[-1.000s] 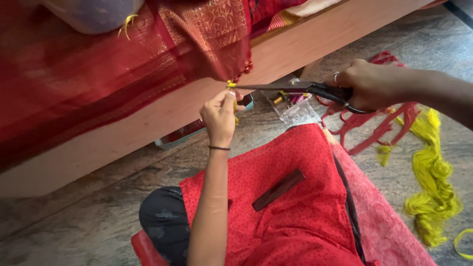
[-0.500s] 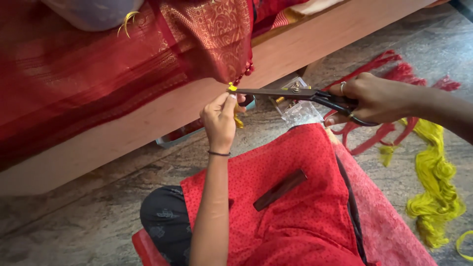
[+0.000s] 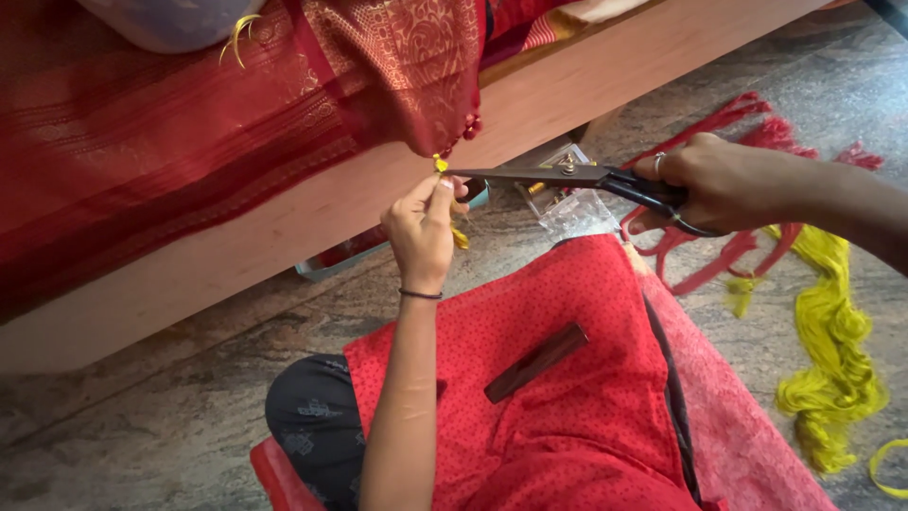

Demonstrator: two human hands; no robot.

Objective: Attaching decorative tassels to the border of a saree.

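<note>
Yellow tassel point(image 3: 441, 165) trimmed at cloth point(image 3: 407, 66) corner.
Tassel pinched taut by left hand point(image 3: 423, 227) — scissors point(image 3: 558, 176), gripped closed in right hand point(image 3: 714, 185), are thereby given a steady target.

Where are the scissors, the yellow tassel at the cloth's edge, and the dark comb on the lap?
scissors point(image 3: 567, 174), head view, on the blades near the pivot screw.
yellow tassel point(image 3: 441, 164), head view, on its knot above the left hand's fingertips.
dark comb point(image 3: 536, 361), head view, on the middle of its length.
</note>
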